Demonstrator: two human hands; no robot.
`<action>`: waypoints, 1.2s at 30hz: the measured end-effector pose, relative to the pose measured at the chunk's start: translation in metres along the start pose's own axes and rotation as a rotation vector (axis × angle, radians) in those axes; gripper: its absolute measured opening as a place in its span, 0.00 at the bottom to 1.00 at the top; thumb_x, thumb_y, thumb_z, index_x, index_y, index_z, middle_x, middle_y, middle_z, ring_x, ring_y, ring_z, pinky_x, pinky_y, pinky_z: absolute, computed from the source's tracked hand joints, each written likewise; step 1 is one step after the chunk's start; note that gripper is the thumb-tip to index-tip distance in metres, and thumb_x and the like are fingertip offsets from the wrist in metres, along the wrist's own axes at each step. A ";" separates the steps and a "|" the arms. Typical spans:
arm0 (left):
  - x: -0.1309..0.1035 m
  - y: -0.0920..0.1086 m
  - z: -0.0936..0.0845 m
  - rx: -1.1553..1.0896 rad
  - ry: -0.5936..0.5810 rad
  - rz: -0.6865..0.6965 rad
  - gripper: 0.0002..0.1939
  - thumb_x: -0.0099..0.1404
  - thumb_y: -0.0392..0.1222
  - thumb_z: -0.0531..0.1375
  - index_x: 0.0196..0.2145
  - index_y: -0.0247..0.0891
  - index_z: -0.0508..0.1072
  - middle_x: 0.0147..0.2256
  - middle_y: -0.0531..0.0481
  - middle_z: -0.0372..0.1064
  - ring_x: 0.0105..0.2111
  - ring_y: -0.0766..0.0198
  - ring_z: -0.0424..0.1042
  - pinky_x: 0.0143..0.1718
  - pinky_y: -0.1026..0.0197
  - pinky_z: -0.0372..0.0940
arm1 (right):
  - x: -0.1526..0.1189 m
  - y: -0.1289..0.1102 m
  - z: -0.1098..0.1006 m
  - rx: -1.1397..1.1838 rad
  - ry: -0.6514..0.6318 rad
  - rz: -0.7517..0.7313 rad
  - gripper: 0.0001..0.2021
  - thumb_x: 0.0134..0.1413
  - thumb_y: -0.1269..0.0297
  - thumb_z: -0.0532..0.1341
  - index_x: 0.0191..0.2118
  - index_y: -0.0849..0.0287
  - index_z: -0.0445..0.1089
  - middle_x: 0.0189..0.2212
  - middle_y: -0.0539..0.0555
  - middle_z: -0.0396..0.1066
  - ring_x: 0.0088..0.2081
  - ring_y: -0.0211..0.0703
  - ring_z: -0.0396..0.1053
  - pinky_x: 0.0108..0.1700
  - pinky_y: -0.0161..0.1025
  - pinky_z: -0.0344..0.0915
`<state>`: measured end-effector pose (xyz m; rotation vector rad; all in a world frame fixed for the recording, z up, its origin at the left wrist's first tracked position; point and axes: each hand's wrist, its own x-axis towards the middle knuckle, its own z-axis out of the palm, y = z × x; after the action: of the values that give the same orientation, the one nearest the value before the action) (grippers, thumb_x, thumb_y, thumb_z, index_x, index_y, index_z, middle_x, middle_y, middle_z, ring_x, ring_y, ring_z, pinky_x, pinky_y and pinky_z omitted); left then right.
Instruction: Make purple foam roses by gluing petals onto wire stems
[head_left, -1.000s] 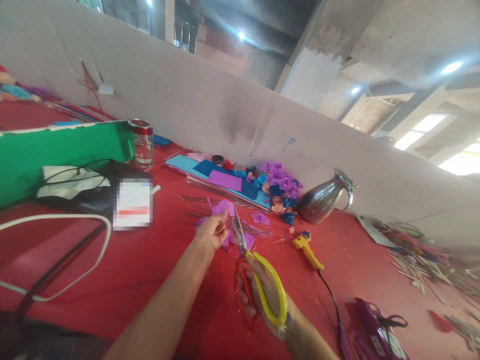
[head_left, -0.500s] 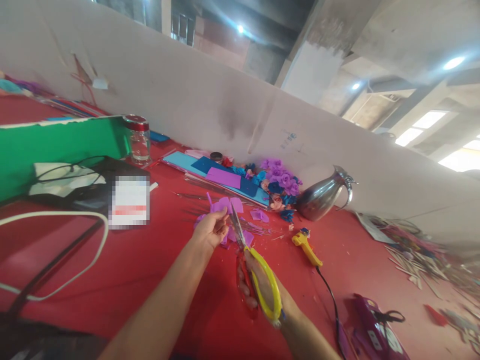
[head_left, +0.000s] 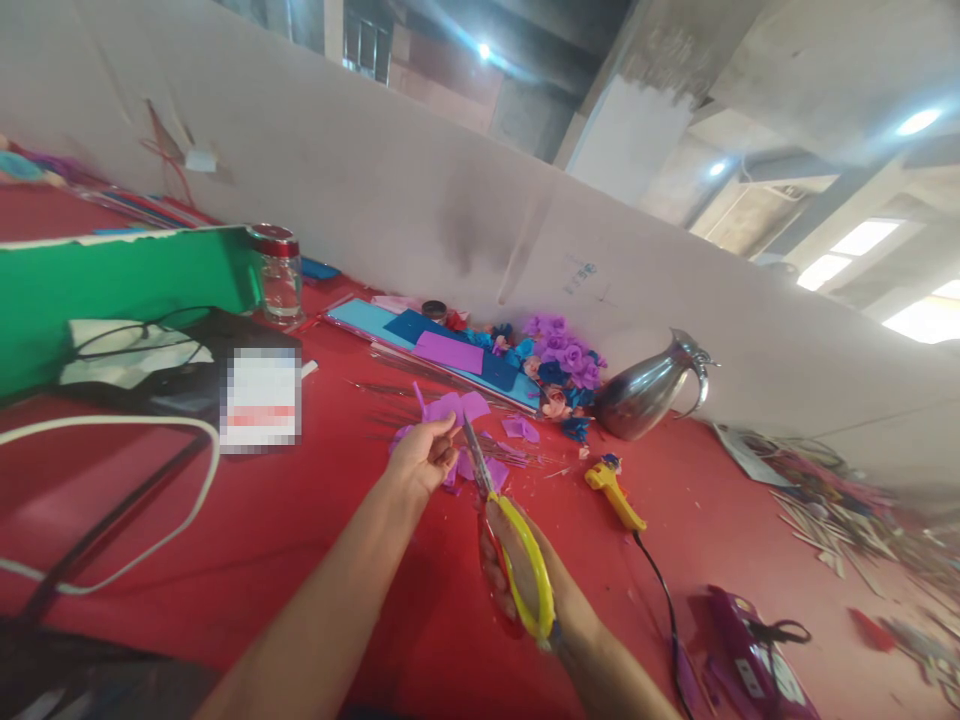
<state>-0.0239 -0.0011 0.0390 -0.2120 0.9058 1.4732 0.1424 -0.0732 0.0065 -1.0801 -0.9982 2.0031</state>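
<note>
My left hand (head_left: 426, 455) is closed in a pinch on a piece of purple crepe paper (head_left: 444, 405), which sticks out beyond the fingertips. In my right hand (head_left: 517, 565) are scissors (head_left: 529, 560) with one yellow and one red handle, the fingers wrapped through the loops. Their blades point away from me and lie against the purple paper, close to the left fingertips. More purple paper pieces (head_left: 520, 429) and thin wires lie on the red table under and beyond the hands.
Behind are stacked blue and purple sheets (head_left: 450, 352), paper flowers (head_left: 561, 350) and a metal jug (head_left: 646, 390). To the right lie a yellow glue gun (head_left: 616, 495) with cord and a purple device (head_left: 757, 650). A lidded glass jar (head_left: 279, 280) and white cable (head_left: 214, 470) are left.
The scissor handles have drawn slightly closer together, and my right hand has shifted a little. My left hand keeps its pinch on the paper.
</note>
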 end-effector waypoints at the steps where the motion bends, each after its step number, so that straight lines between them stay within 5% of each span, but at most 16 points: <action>1: 0.000 0.000 -0.001 0.006 0.002 0.014 0.15 0.55 0.23 0.61 0.18 0.34 0.61 0.15 0.55 0.62 0.09 0.82 0.43 0.13 0.71 0.42 | 0.000 0.000 0.000 -0.005 0.004 0.000 0.23 0.42 0.44 0.67 0.35 0.58 0.63 0.21 0.44 0.62 0.14 0.28 0.56 0.11 0.25 0.54; 5: 0.000 0.004 -0.004 0.040 -0.005 0.122 0.18 0.53 0.24 0.63 0.17 0.36 0.57 0.09 0.64 0.46 0.09 0.80 0.41 0.14 0.71 0.40 | 0.003 -0.001 -0.003 -0.025 0.005 0.046 0.26 0.42 0.42 0.66 0.39 0.57 0.63 0.21 0.44 0.62 0.13 0.28 0.54 0.10 0.26 0.53; 9: -0.001 0.009 -0.006 0.089 -0.043 0.214 0.15 0.52 0.26 0.64 0.19 0.35 0.61 0.10 0.64 0.45 0.09 0.80 0.41 0.14 0.71 0.38 | 0.017 -0.019 -0.013 -0.163 0.015 0.100 0.26 0.47 0.37 0.59 0.38 0.58 0.64 0.18 0.44 0.61 0.12 0.29 0.52 0.10 0.27 0.50; 12: 0.000 0.012 -0.007 0.093 -0.034 0.272 0.14 0.50 0.28 0.66 0.20 0.35 0.62 0.11 0.64 0.47 0.09 0.80 0.42 0.14 0.70 0.37 | 0.048 -0.054 -0.020 -0.557 0.125 -0.099 0.25 0.53 0.40 0.54 0.42 0.57 0.65 0.20 0.46 0.64 0.15 0.32 0.58 0.15 0.30 0.56; 14: 0.001 0.014 -0.007 0.100 -0.022 0.292 0.14 0.48 0.29 0.66 0.20 0.36 0.62 0.11 0.64 0.47 0.09 0.80 0.42 0.14 0.70 0.37 | 0.080 -0.084 -0.021 -1.033 0.305 -0.323 0.20 0.58 0.50 0.54 0.50 0.57 0.64 0.31 0.52 0.72 0.26 0.39 0.69 0.26 0.33 0.64; 16: 0.001 0.015 -0.008 0.140 -0.009 0.319 0.13 0.47 0.29 0.67 0.20 0.36 0.63 0.10 0.65 0.47 0.09 0.80 0.42 0.14 0.70 0.37 | 0.114 -0.110 -0.021 -1.568 0.443 -0.322 0.20 0.60 0.56 0.53 0.56 0.56 0.62 0.43 0.58 0.73 0.41 0.46 0.72 0.39 0.39 0.66; 19: -0.001 0.017 -0.008 0.287 -0.005 0.381 0.10 0.45 0.30 0.68 0.22 0.36 0.68 0.10 0.64 0.50 0.10 0.79 0.43 0.13 0.69 0.38 | 0.154 -0.133 -0.018 -1.695 0.476 -0.294 0.21 0.58 0.59 0.56 0.56 0.57 0.63 0.50 0.63 0.69 0.48 0.54 0.69 0.45 0.46 0.65; 26: 0.002 0.019 -0.012 0.630 -0.048 0.536 0.12 0.40 0.28 0.69 0.26 0.36 0.75 0.20 0.54 0.69 0.20 0.69 0.66 0.22 0.68 0.57 | 0.164 -0.125 -0.005 -1.703 0.479 -0.441 0.19 0.56 0.70 0.55 0.53 0.56 0.68 0.56 0.63 0.64 0.59 0.56 0.57 0.56 0.51 0.55; 30: 0.018 0.019 -0.023 0.924 -0.119 0.478 0.14 0.35 0.21 0.68 0.20 0.35 0.74 0.19 0.53 0.70 0.23 0.67 0.67 0.23 0.69 0.56 | 0.137 -0.100 -0.005 -1.509 0.186 -0.466 0.13 0.52 0.70 0.58 0.41 0.53 0.76 0.41 0.51 0.76 0.45 0.44 0.70 0.47 0.38 0.63; 36: 0.018 0.020 -0.026 0.912 -0.175 0.387 0.16 0.35 0.19 0.67 0.21 0.35 0.76 0.17 0.54 0.67 0.19 0.68 0.64 0.20 0.69 0.52 | 0.093 -0.062 -0.004 -0.962 0.074 -0.436 0.11 0.52 0.65 0.58 0.40 0.59 0.75 0.35 0.52 0.77 0.36 0.41 0.71 0.39 0.37 0.64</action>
<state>-0.0544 -0.0010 0.0186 0.7863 1.4259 1.2479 0.1146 0.0344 0.0218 -1.2202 -2.0368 1.0899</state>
